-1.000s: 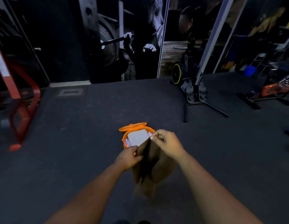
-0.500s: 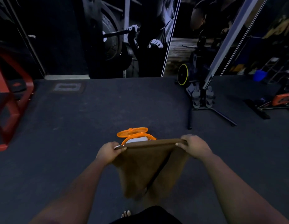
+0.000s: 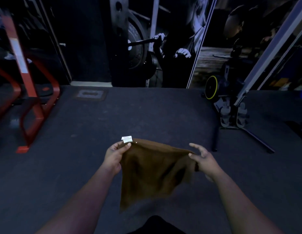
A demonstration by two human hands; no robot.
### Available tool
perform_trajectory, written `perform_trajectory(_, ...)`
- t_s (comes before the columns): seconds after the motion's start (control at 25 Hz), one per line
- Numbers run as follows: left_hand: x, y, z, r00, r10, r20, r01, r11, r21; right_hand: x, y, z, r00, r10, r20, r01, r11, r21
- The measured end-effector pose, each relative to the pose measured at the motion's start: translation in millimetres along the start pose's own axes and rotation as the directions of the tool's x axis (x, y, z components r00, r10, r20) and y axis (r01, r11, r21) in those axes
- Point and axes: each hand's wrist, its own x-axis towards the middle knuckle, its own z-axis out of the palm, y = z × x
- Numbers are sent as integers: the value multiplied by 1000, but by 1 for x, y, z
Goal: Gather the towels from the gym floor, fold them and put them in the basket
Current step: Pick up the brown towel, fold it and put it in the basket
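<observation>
The dark rubber gym floor (image 3: 146, 115) filled most of the head view, running back to a wall mural of a barbell lifter (image 3: 163, 44). A red steel frame (image 3: 33, 102) stood on the floor at far left, and a machine with a yellow-rimmed wheel (image 3: 211, 87) and grey pedals stood at right beside a slanted pale post (image 3: 265, 58).

A brown towel (image 3: 152, 169) hung in the air in front of the person, above the floor and not touching it, spread between both hands with its top edge sloping down toward the right. Its lower part draped to a point at the lower left.

The left hand (image 3: 114, 156) held the towel's upper left corner, thumb and fingers (image 3: 128, 145) pinched on the cloth. The right hand (image 3: 203, 159) held the upper right corner, thumb pressed on the fabric while the index finger pointed loosely outward; the cloth passed under that palm.

A small white care label (image 3: 127, 139) stuck up from the corner just above the left thumb.
</observation>
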Motion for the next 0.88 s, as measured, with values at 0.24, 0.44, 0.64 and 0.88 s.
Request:
perform_trajectory(0.24, -1, -7, 50, 977, 212, -31, -207, 970, 130, 16, -27, 30, 938, -190, 288, 173, 981, 84)
perform_trajectory(0.44, -16, -18, 83, 973, 196, 121, -221, 941, 256, 24, -46, 42, 825, -530, 199, 510, 544, -667)
perform_trajectory(0.64, -28, -30, 104, 958, 252, 137, -281, 924, 259, 25, -60, 49, 690, -707, 156, 494, 302, -815)
perform_trajectory(0.88, -30, -41, 109, 962, 156, 223, -207, 951, 229, 38, -57, 48, 676, -698, 236, 529, 238, -814)
